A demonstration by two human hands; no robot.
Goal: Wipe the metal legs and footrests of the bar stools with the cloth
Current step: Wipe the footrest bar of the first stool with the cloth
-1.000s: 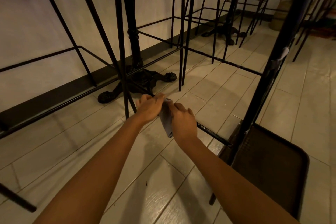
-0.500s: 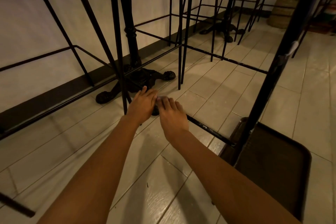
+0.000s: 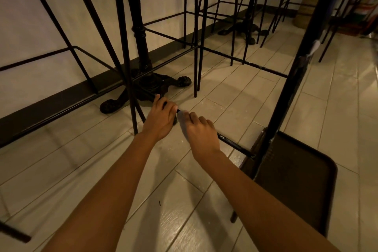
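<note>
Head view: left hand (image 3: 161,117) in a grip on footrest (image 3: 233,143), right hand (image 3: 201,132) tight around cloth (image 3: 182,124).

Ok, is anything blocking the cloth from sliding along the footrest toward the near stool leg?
Nothing visible: the footrest runs bare from the right hand to the near stool leg. The left hand grips it beyond the cloth.

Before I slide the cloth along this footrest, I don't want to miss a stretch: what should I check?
1. Cloth held by right hand: ok, fingers curl round it.
2. Cloth touching the footrest bar: cannot tell, the hand hides the contact.
3. Left hand steadying the bar: ok, it grips the bar beside the cloth.
4. Bar free up to the stool leg: ok, nothing on it.
5. That stretch clean: not ok, pale specks show.
</note>
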